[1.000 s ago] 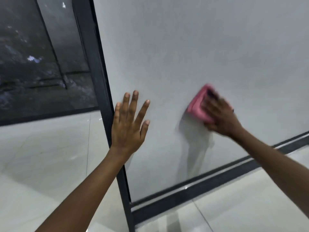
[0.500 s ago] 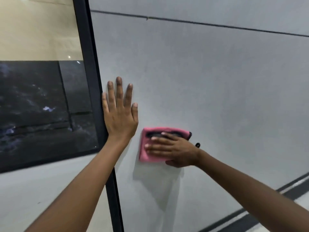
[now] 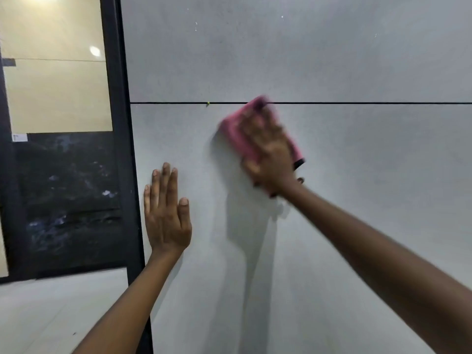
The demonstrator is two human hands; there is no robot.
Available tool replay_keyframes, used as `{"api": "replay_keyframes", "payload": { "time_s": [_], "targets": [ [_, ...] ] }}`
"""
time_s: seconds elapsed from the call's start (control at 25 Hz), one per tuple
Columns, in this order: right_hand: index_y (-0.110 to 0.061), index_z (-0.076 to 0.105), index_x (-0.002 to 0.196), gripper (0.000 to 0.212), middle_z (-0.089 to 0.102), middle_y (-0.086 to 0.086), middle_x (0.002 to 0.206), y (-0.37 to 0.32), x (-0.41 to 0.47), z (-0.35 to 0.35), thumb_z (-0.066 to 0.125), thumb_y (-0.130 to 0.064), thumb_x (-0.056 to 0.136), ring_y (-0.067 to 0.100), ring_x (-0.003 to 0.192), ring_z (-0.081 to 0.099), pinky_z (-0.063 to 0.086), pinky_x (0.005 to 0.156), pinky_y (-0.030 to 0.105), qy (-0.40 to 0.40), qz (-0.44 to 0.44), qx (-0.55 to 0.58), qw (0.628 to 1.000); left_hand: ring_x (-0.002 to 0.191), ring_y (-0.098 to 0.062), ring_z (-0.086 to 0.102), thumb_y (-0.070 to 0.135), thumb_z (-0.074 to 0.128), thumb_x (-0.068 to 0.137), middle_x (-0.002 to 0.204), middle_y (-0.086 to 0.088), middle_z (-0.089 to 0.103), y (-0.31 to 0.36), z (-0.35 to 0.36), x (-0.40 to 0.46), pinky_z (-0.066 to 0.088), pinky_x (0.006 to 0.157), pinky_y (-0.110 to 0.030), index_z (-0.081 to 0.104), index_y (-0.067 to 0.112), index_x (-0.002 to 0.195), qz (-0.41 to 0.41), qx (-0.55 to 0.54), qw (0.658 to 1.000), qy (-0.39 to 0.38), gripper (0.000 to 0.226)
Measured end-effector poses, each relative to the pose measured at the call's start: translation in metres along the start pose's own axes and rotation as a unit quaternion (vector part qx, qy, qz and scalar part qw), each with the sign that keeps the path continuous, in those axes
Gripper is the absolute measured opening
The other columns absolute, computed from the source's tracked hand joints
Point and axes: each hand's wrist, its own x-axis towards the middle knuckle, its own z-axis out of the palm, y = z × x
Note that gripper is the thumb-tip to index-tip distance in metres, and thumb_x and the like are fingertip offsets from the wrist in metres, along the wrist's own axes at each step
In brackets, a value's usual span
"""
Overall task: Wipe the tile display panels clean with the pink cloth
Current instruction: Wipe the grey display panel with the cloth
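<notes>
Since half a second ago the pink cloth (image 3: pixel 238 135) has gone from low beside the left hand (image 3: pixel 165 213) up and rightward, to the black seam (image 3: pixel 357 102) between the grey tiles. The left hand has slid off the black frame post (image 3: pixel 122 149) and sits fully on the lower grey tile (image 3: pixel 370 200). Reads as an upward wipe stroke covering the lower tile's top band; the upper grey tile (image 3: pixel 281 47) looks not yet reached here.

Left to right, placed against the seam:
- Frame post: at the seam's left end, running top to bottom. Beyond it are a beige panel (image 3: pixel 56 93) above seam level and a dark marbled panel (image 3: pixel 69 195) below.
- Left hand: well below the seam, just right of the post. Fingers straight and together, palm flat on the lower tile, holding nothing. Bracing, by my read.
- A small greenish speck (image 3: pixel 208 103) sits on the seam, left of the cloth.
- Pink cloth: top corner touching the seam, rest just below it on the lower tile.
- Right hand (image 3: pixel 270 154): spread flat over the cloth, pressing it to the tile. Motion-blurred, so I cannot tell the exact finger lie.
</notes>
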Motion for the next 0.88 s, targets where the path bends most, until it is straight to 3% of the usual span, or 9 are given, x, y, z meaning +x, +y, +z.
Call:
{"api": "replay_keyframes", "payload": {
  "time_s": [0.12,0.2,0.36,0.44,0.52,0.64,0.76,0.8,0.88],
  "targets": [
    [-0.020,0.047,0.144,0.065,0.040,0.005,0.152,-0.051,-0.087,0.011,0.056,-0.035,0.081,0.035,0.147,0.019,0.013,0.119,0.053,-0.188,-0.313,0.000,0.931,0.149,-0.025,0.015,0.033,0.020,0.101,0.158,-0.009,0.026,0.001,-0.005,0.003,0.010,0.121,-0.044,0.032,0.010,0.150,-0.017,-0.013,1.000,-0.008,0.056],
    [-0.019,0.046,0.144,0.060,0.040,0.006,0.152,-0.015,-0.099,-0.009,0.050,-0.040,0.087,0.031,0.147,0.020,0.014,0.119,0.049,-0.204,-0.343,0.008,0.917,0.149,-0.026,0.012,0.034,0.022,0.100,0.160,-0.009,0.023,0.001,-0.006,-0.001,0.007,0.121,-0.043,0.030,0.013,0.151,-0.004,0.030,0.999,-0.032,0.056],
    [-0.009,0.044,0.143,0.068,0.035,0.021,0.152,0.105,-0.058,-0.060,0.054,-0.029,0.079,0.039,0.143,0.029,0.018,0.119,0.039,-0.024,0.026,-0.036,0.999,0.149,-0.031,0.009,0.039,0.023,0.102,0.161,-0.013,0.016,0.001,-0.002,0.002,0.004,0.121,-0.046,0.023,0.011,0.154,0.013,0.093,0.994,-0.061,0.059],
    [-0.011,0.036,0.149,0.076,0.025,0.016,0.158,0.125,-0.044,-0.074,0.047,-0.034,0.078,0.034,0.148,0.017,0.011,0.117,0.033,0.058,0.249,-0.003,0.967,0.149,-0.032,0.008,0.040,0.023,0.102,0.161,-0.015,0.014,0.002,-0.001,0.000,0.001,0.121,-0.046,0.021,0.011,0.154,0.024,0.089,0.993,-0.067,0.059],
    [-0.012,0.034,0.150,0.077,0.025,0.016,0.158,0.096,-0.059,-0.058,0.046,-0.036,0.078,0.035,0.148,0.016,0.013,0.117,0.038,0.089,0.316,-0.004,0.945,0.150,-0.031,0.007,0.038,0.025,0.102,0.162,-0.012,0.011,0.000,-0.001,-0.027,0.002,0.121,-0.048,0.022,0.012,0.154,0.024,0.069,0.995,-0.075,0.058],
    [-0.020,0.036,0.149,0.077,0.036,0.018,0.152,0.007,-0.164,-0.008,0.059,-0.031,0.076,0.036,0.144,0.026,0.015,0.120,0.045,-0.043,0.018,-0.012,0.999,0.150,-0.032,0.007,0.036,0.023,0.103,0.163,-0.003,0.006,-0.005,-0.005,-0.123,0.011,0.119,-0.054,0.019,0.020,0.154,0.028,0.102,0.990,-0.094,0.054],
    [-0.029,0.044,0.146,0.072,0.036,-0.004,0.155,-0.077,-0.274,0.013,0.064,-0.034,0.076,0.026,0.148,0.020,0.004,0.121,0.048,-0.298,-0.360,-0.009,0.884,0.150,-0.030,0.004,0.037,0.022,0.103,0.164,0.002,0.001,-0.019,-0.005,-0.167,0.007,0.119,-0.053,0.011,0.026,0.156,0.075,0.131,0.981,-0.118,0.055],
    [-0.029,0.043,0.146,0.069,0.034,-0.006,0.156,-0.081,-0.288,0.014,0.062,-0.036,0.081,0.023,0.149,0.016,0.002,0.121,0.047,-0.321,-0.387,0.007,0.865,0.150,-0.029,0.003,0.038,0.023,0.102,0.164,0.003,0.000,-0.021,-0.005,-0.165,0.005,0.120,-0.052,0.010,0.027,0.156,0.073,0.130,0.982,-0.117,0.056],
    [-0.025,0.043,0.145,0.056,0.036,-0.001,0.154,-0.059,-0.271,0.004,0.049,-0.040,0.091,0.024,0.149,0.016,0.007,0.121,0.044,-0.283,-0.312,0.050,0.906,0.150,-0.029,0.000,0.040,0.024,0.102,0.163,0.003,-0.002,-0.019,-0.006,-0.161,0.003,0.120,-0.052,0.007,0.027,0.156,0.070,0.123,0.983,-0.113,0.058]
  ]
}}
